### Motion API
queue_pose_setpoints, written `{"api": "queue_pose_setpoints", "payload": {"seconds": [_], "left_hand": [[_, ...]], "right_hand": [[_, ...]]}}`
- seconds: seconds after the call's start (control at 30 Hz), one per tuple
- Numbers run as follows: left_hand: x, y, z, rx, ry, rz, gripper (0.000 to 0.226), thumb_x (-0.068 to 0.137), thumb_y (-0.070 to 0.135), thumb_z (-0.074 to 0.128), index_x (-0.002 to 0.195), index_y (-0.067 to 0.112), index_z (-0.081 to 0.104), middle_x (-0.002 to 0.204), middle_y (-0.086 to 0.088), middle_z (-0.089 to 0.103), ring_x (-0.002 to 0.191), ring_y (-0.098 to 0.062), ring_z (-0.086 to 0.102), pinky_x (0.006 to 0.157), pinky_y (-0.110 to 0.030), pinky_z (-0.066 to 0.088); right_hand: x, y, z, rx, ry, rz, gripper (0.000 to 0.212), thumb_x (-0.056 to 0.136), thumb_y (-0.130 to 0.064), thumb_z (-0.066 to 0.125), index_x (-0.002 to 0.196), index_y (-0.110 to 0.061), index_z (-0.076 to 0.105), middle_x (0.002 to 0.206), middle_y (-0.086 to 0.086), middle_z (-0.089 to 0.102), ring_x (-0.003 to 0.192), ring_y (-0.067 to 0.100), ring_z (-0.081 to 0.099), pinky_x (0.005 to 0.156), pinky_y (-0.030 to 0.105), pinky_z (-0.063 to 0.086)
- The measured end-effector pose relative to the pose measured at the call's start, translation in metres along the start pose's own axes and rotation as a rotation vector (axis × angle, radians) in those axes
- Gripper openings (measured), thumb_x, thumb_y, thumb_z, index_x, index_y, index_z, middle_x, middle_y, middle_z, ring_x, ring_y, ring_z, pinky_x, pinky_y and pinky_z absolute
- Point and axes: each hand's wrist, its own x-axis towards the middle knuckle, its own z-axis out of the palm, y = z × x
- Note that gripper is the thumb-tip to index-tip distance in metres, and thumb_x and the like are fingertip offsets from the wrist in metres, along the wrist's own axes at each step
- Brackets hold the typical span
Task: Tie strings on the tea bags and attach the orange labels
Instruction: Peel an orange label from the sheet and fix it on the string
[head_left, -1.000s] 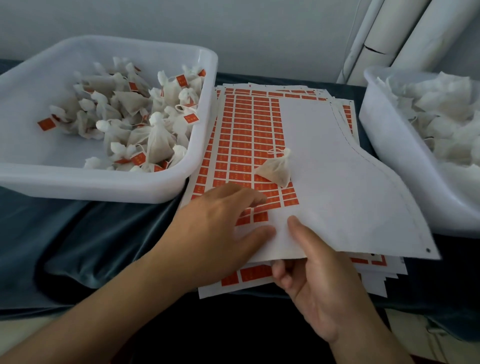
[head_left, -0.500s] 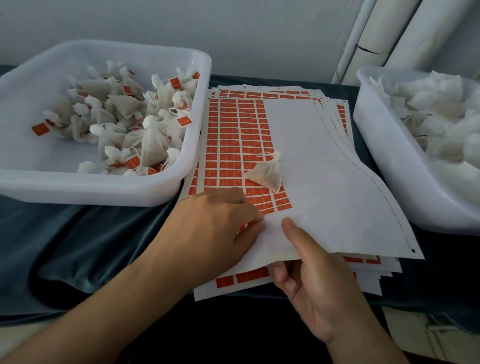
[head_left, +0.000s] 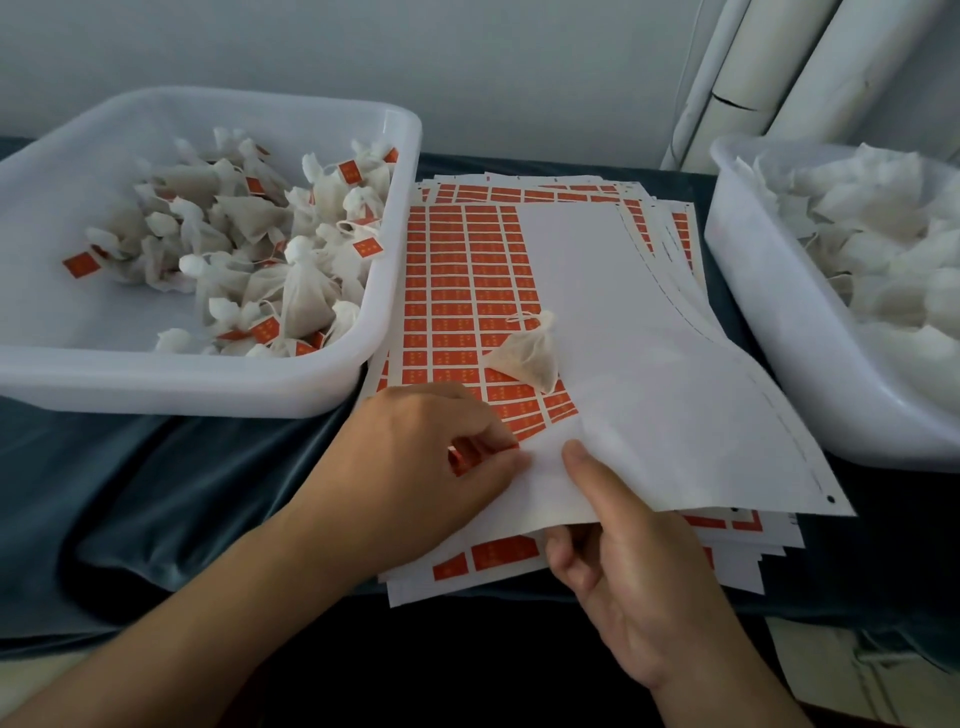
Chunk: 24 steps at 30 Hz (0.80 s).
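- You can read no text anywhere here.
- The orange labels (head_left: 467, 291) on the sheet at the middle of the desk (head_left: 156, 493) carry faint pale marks, too small for you to make out.

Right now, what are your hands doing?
Left hand pinching orange label off sheet. Right hand holding sheet edge. Tea bag waiting on sheet. Nothing blocking.

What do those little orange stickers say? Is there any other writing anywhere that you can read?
Nothing here can be read.
Orange labels on the top sheet: faint pale marks, too small and blurred to read.
Orange labels on the tea bags in the left tub: pale marks, also unreadable.
The tubs, the loose tea bag and the right tub's bags show no writing.
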Motion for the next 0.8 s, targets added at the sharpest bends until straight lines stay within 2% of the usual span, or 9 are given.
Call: {"api": "queue_pose_setpoints", "payload": {"seconds": [0.13,0.27,0.33,0.47,0.57,0.67,0.8], "left_hand": [[0.0,-0.004,0.001,-0.066,-0.013,-0.042,0.024,0.087,0.057,0.06,0.09,0.039,0.076,0.087,0.036,0.065,0.09,0.013,0.063,0.081,-0.001,0.044],[0.001,-0.007,0.003,-0.052,-0.002,-0.078,0.028,0.088,0.057,0.058,0.086,0.035,0.074,0.087,0.03,0.067,0.088,0.011,0.063,0.077,-0.001,0.045],[0.001,-0.007,0.004,-0.006,-0.003,-0.091,0.028,0.088,0.058,0.054,0.086,0.036,0.071,0.083,0.028,0.066,0.088,0.011,0.062,0.07,-0.002,0.046],[-0.002,-0.006,0.001,-0.027,-0.01,-0.039,0.031,0.086,0.064,0.057,0.09,0.037,0.072,0.087,0.028,0.066,0.087,0.007,0.065,0.071,-0.011,0.052],[-0.002,-0.003,-0.004,0.021,-0.058,0.031,0.037,0.084,0.068,0.056,0.096,0.038,0.074,0.091,0.027,0.066,0.082,0.002,0.066,0.073,-0.021,0.058],[0.001,-0.002,-0.008,0.125,-0.074,0.13,0.033,0.091,0.057,0.06,0.096,0.031,0.079,0.093,0.02,0.069,0.078,-0.001,0.065,0.07,-0.027,0.059],[0.005,-0.005,-0.008,0.129,-0.084,0.156,0.027,0.093,0.047,0.062,0.096,0.028,0.08,0.092,0.019,0.071,0.078,-0.001,0.066,0.07,-0.025,0.059]], "right_hand": [[-0.001,0.0,0.0,-0.034,-0.002,-0.001,0.023,0.089,-0.041,0.069,0.068,-0.035,0.079,0.058,0.009,0.062,0.042,0.015,0.049,0.036,0.022,0.039],[-0.002,0.001,0.0,-0.091,0.007,-0.023,0.029,0.091,-0.042,0.068,0.067,-0.032,0.079,0.054,0.01,0.059,0.042,0.016,0.049,0.037,0.022,0.039],[-0.001,0.002,0.0,-0.123,0.008,-0.033,0.031,0.092,-0.043,0.066,0.068,-0.03,0.079,0.052,0.011,0.058,0.042,0.017,0.049,0.038,0.022,0.039],[0.0,0.003,-0.003,-0.127,-0.001,-0.03,0.032,0.091,-0.045,0.066,0.069,-0.026,0.079,0.052,0.012,0.058,0.041,0.017,0.049,0.038,0.023,0.039],[-0.001,0.001,-0.003,-0.11,-0.015,-0.01,0.028,0.076,-0.052,0.069,0.06,-0.031,0.078,0.055,0.008,0.06,0.043,0.015,0.048,0.046,0.027,0.041],[-0.001,0.001,-0.003,-0.104,-0.034,-0.011,0.021,0.063,-0.055,0.07,0.061,-0.036,0.078,0.057,0.006,0.063,0.044,0.014,0.049,0.051,0.029,0.041],[0.001,0.001,-0.006,-0.138,-0.055,-0.03,0.022,0.065,-0.056,0.068,0.065,-0.036,0.078,0.056,0.008,0.061,0.044,0.015,0.049,0.045,0.026,0.041]]}}
